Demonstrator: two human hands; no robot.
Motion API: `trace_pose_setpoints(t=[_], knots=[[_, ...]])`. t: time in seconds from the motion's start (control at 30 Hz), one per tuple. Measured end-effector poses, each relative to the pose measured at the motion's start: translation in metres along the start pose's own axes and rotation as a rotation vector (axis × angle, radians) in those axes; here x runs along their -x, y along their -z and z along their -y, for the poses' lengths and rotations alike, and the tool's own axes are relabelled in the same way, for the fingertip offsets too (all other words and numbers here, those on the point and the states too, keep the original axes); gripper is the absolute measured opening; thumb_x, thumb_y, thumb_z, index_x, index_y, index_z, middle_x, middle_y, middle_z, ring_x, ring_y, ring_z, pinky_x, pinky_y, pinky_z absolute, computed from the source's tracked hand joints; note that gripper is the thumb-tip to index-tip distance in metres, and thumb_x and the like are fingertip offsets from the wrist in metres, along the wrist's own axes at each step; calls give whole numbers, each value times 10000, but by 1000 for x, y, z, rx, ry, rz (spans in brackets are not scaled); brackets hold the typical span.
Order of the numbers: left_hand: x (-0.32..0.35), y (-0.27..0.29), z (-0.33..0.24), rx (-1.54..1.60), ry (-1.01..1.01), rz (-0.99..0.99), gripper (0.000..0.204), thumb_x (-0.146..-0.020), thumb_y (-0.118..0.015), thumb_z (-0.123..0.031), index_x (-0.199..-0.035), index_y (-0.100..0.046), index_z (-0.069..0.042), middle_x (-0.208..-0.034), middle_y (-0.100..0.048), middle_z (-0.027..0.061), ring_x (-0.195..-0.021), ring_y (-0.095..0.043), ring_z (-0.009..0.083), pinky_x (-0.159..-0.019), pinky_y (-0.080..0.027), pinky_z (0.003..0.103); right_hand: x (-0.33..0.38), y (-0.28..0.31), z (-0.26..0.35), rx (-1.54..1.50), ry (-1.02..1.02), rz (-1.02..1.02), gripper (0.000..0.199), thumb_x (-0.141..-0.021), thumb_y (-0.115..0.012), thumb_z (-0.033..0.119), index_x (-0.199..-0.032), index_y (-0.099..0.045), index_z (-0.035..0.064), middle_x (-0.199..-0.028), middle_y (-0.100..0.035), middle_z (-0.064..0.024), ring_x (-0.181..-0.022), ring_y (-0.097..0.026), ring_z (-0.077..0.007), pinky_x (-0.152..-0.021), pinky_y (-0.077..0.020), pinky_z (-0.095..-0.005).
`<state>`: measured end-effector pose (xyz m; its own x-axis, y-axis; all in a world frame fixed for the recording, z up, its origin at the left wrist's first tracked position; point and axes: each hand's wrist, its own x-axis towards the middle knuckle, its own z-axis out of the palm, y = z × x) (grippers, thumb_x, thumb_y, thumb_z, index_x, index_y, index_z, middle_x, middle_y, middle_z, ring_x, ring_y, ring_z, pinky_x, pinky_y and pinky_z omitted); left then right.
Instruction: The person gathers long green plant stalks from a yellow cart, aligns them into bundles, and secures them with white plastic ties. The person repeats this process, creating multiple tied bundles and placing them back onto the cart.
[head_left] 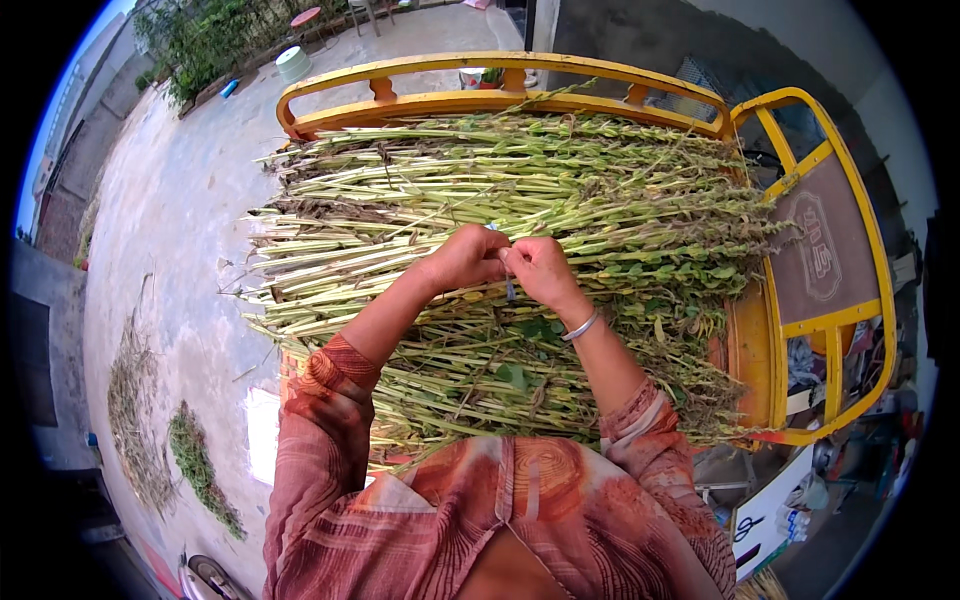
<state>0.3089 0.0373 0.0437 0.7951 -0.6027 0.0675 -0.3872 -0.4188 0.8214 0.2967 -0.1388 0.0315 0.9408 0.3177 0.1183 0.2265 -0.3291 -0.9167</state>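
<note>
A thick layer of cut green stalks (600, 190), which look like sesame plants, fills the bed of a yellow cargo cart. Their bare pale ends point left and their leafy, podded tops point right. Over the middle of the stalks my two hands meet, fingertips touching. My left hand (466, 256) is closed in a pinch, and my right hand (541, 271), below a silver bracelet (580, 326), pinches against it. Between them runs a thin pale strip (510, 289), whose end hangs down onto the stalks. Its path around the bundle is mostly hidden.
Yellow rails (400, 68) edge the cart's far side, and a yellow frame with a brown panel (822, 250) stands at its right. Dried plants (138, 420) and a green heap (200, 470) lie on the concrete at left. A white drum (293, 65) stands far off.
</note>
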Motion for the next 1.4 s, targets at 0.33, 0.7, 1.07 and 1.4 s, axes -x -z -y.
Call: trace_pose_setpoints(t=[0.33, 0.7, 1.07, 1.4], knots=[[2, -7, 9, 324, 139, -18, 127, -834, -672, -65, -802, -563, -6, -674, -616, 26, -636, -611, 72, -550, -512, 224, 21, 1, -1, 546, 300, -144, 53, -829, -566, 87, -818, -542, 41, -754, -573, -144, -667, -590, -339, -557, -467, -424], [-15, 6, 8, 190, 12, 36, 128, -853, -650, -97, -810, -544, -41, -712, -592, 15, -644, -571, 89, -546, -457, 268, 30, 1, -3, 276, 282, -288, 116, -841, -589, 104, -769, -535, 31, -709, -520, -124, -633, -552, -328, -529, -432, -415], [-2, 5, 10, 537, 87, -1, 163, -699, -630, 119, -694, -538, -16, -777, -628, 47, -728, -583, 94, -625, -477, 230, 19, 17, 14, 331, 473, -47, 72, -781, -640, 105, -763, -586, 61, -750, -530, -82, -679, -576, -250, -540, -472, -343], [-2, -5, -3, -884, -603, -311, 98, -633, -594, -138, -685, -517, -106, -769, -525, 13, -679, -556, 171, -523, -484, 281, -26, 16, -10, 306, 481, -68, 106, -711, -594, -1, -788, -630, 62, -833, -575, -53, -809, -560, -262, -672, -469, -353]])
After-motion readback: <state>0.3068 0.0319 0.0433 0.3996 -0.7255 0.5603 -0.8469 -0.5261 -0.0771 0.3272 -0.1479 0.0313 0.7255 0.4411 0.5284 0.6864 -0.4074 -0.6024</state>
